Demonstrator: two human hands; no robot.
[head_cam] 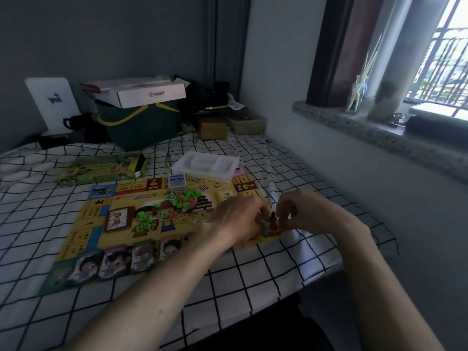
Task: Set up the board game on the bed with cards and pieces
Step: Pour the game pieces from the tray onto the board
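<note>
at the board's (121,239) right corner our 2 hands, left (238,219) and right (301,214), pinch upright pawns (272,219) standing between their fingertips.

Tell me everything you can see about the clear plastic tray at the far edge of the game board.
The clear plastic compartment tray is a shallow translucent rectangular insert with several moulded wells that look empty. It lies flat on the black-and-white checked bedsheet, its near edge overlapping the far edge of the yellow game board, beside a blue-backed card deck. Neither hand touches it.
</note>
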